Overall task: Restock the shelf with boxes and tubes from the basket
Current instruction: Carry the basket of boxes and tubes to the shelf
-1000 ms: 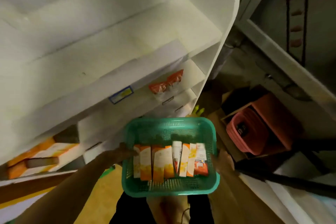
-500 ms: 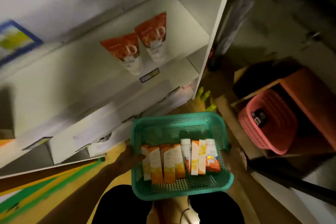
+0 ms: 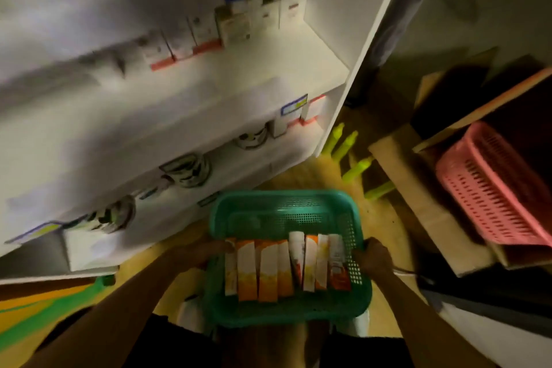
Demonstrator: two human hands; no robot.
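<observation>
While both hands, left hand [image 3: 206, 251] and right hand [image 3: 373, 254], grip the green basket [image 3: 286, 209] by its sides, the boxes and tubes [image 3: 286, 266] lie inside it, low before the shelf [image 3: 254, 69]. Carrying step; next, one hand must free itself to pick a box.

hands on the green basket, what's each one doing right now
Left hand: grips the left rim of the green basket.
Right hand: grips the basket's right rim.
</observation>
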